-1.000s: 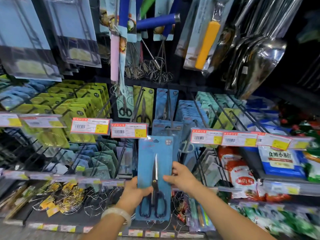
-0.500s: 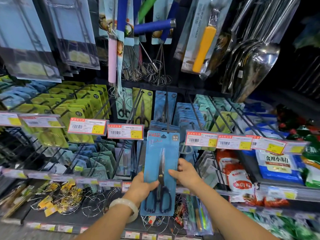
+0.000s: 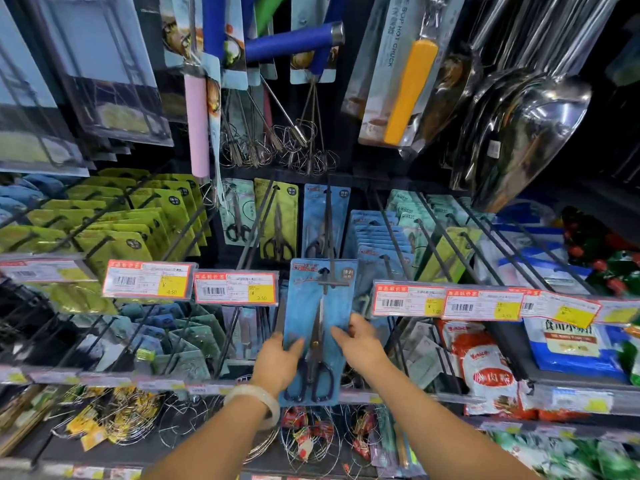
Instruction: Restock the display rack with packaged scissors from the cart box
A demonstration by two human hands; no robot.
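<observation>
A blue card with black-handled scissors is upright at the middle of the display rack. Its hang hole sits at the tip of a black peg hook, which runs back to another blue scissors pack. My left hand, with a pale bangle on the wrist, grips the card's lower left edge. My right hand pinches the card's right edge. The cart box is out of view.
Green scissors cards fill the pegs to the left, light-blue cards the pegs to the right. Price tags line the peg tips. Whisks and steel scoops hang above. Wire items and food bags sit below.
Both hands have lifted the blue scissors card up and toward the rack; its hang hole now reaches the tip of the peg hook.
</observation>
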